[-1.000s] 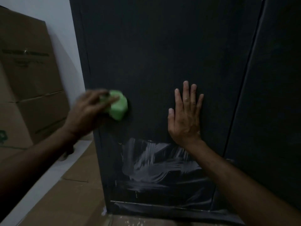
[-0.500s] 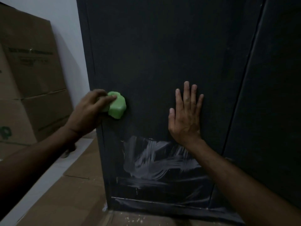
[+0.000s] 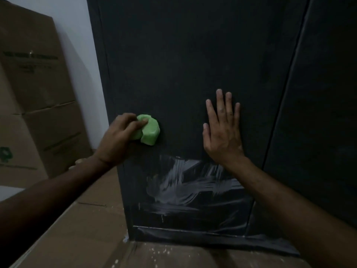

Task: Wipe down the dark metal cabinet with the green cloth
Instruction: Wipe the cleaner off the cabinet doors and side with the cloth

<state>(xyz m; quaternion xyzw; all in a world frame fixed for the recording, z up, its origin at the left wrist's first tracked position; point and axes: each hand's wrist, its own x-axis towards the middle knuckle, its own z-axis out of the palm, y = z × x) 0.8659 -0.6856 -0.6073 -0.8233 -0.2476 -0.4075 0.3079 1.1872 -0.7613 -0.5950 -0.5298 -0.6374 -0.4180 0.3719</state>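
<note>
A bunched green cloth (image 3: 148,132) is pressing against the dark metal cabinet (image 3: 193,64) near its left edge, at about mid-height of the visible panel. The person's left hand (image 3: 119,140) is gripping it, fingers curled over the wad. The right hand (image 3: 222,130) is lying flat on the panel to the right, fingers straight and spread, seemingly bracing the body. Just below both hands, pale streaks (image 3: 189,182) are showing across the lower panel, likely residue needing attention. Firm, overlapping passes worked down into that smeared patch would probably serve best, with the cloth refolded to a fresh face. Stacked cardboard boxes (image 3: 32,93) are standing beside the cabinet's left side, and flattened cardboard (image 3: 77,229) is covering the floor, possibly crowding the elbow on leftward strokes.
</note>
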